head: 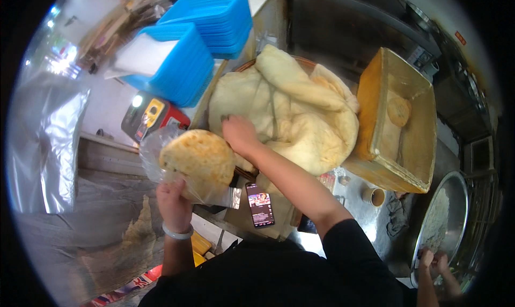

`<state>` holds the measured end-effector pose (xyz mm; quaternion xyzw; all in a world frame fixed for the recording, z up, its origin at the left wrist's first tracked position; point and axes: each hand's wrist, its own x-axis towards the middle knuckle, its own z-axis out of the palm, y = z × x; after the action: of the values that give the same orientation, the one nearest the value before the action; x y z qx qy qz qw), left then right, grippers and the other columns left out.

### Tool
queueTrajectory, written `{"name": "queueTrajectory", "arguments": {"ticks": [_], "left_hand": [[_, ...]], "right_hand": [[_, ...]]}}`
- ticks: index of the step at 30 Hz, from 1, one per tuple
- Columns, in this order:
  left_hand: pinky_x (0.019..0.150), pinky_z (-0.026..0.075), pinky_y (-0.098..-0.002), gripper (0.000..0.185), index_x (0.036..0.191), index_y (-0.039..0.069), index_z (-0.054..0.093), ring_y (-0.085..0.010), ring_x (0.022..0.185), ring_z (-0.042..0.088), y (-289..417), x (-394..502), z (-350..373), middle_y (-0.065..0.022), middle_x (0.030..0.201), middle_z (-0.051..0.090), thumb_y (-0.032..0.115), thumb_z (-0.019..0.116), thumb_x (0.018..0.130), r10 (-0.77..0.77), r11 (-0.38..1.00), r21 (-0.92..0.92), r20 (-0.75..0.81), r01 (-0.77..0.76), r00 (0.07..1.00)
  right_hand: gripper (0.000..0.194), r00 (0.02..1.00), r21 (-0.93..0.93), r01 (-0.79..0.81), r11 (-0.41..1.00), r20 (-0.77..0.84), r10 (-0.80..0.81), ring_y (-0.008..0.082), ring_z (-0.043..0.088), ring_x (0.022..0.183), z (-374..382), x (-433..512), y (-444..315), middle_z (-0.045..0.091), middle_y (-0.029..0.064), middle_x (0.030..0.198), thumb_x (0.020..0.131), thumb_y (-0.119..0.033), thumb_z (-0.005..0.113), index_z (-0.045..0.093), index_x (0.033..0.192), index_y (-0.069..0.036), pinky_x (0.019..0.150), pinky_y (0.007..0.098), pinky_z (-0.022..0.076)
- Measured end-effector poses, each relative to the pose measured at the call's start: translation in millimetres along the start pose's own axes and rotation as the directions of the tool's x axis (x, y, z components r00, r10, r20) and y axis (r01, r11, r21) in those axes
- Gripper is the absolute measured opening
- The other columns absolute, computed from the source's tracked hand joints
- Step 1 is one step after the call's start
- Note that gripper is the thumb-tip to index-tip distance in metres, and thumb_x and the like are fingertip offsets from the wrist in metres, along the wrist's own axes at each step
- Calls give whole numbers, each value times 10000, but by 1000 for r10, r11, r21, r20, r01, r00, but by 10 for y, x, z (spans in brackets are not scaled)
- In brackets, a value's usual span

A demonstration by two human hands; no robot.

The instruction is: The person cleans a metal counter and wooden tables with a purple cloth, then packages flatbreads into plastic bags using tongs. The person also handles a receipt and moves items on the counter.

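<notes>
My left hand [175,200] grips a clear plastic bag [155,146] with a round browned flatbread [199,154] partly inside it. On the padded cream cloth [310,126] bundled over a round basket, my right hand [239,134] rests at the left part, its fingertips bent down against the fabric; whether it pinches the cloth is not clear. The flatbread lies just left of my right wrist. Below my right forearm, a lit smartphone [260,206] lies on a flat brownish surface.
Stacked blue plastic baskets [173,69] stand upper left, near a red and black device [169,118]. A yellowish box [374,154] at right holds a round bread [399,111]. Beside a paper cup [374,197], another person's hands [432,258] work in a large metal bowl [462,210].
</notes>
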<state>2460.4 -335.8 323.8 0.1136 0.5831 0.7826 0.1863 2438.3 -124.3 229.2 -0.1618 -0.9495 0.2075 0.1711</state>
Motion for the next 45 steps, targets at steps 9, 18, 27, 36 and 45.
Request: {"name": "queueTrajectory", "arguments": {"ticks": [9,18,27,36,45], "left_hand": [[782,464,-262,207,1063,-33,578,-131,880,585,-395,15,-373,-54,978,624,31,565,867,26,979,204,-17,-22,1000],[634,443,-335,243,1033,6,618,-218,664,590,-926,1089,127,-123,781,645,141,620,830,318,567,757,162,-325,934],[1005,358,-362,470,1288,60,484,-336,1194,468,-2055,2877,701,-184,1278,509,205,574,850,-251,331,913,329,-239,910],[1057,316,-392,778,1392,71,322,-353,1258,395,-2183,3329,826,-178,1393,392,339,679,755,-526,79,892,417,-446,741],[1016,356,-384,788,1271,53,484,-343,1213,440,-1642,2885,1258,-184,1342,452,435,757,638,-629,-9,885,357,-466,691]], "right_hand": [[467,856,58,-483,874,240,457,322,592,948,15,180,368,613,190,1026,748,-220,597,557,1168,-21,931,430,399],[460,587,993,-44,113,-66,807,212,524,1089,-828,-749,1604,528,126,1233,865,-98,538,433,1300,4,923,318,430],[501,570,998,44,48,-64,819,224,496,1117,-757,-955,1825,506,120,1243,841,-152,578,430,1297,-5,956,326,400],[531,540,999,33,-15,-5,842,228,488,1142,-797,-944,1744,498,126,1263,845,-119,579,396,1330,-4,974,325,382],[632,548,998,24,-54,32,836,223,421,1215,-779,-970,1773,413,133,1360,847,-146,615,318,1376,29,1021,322,330]]}}
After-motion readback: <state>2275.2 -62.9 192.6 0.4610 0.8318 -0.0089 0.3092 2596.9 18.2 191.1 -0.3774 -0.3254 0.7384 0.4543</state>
